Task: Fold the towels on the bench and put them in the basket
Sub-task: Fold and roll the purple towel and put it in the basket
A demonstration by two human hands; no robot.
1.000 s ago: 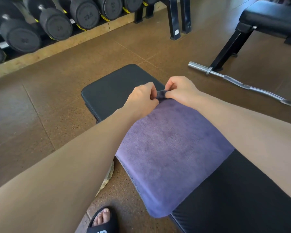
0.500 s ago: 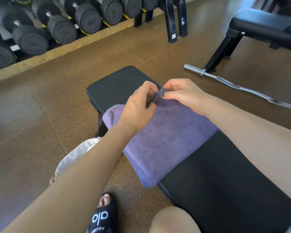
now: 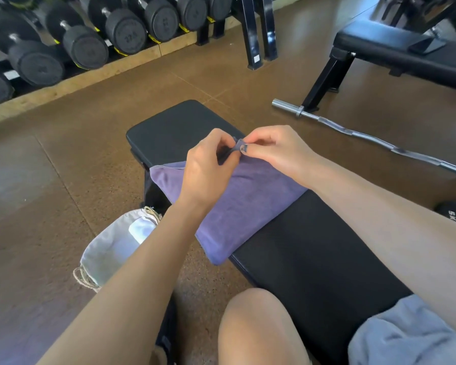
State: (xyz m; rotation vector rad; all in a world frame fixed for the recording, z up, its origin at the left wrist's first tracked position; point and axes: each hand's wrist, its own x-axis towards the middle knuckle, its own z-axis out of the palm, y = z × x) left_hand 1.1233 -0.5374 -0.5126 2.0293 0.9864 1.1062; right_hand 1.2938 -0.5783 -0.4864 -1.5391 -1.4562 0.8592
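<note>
left hand [image 3: 208,169], right hand [image 3: 277,151]: pinching towel [image 3: 248,201] corner | towel: on bench [image 3: 313,259]

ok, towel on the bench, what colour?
Plain purple towel, no pattern, pinched by both hands at its far edge; head view.

Gym, racked dumbbells [image 3: 84,46], padded benches [image 3: 313,259], curl bar [image 3: 366,135]

The left forearm [image 3: 132,272] hides part of the basket [image 3: 108,248].
</note>
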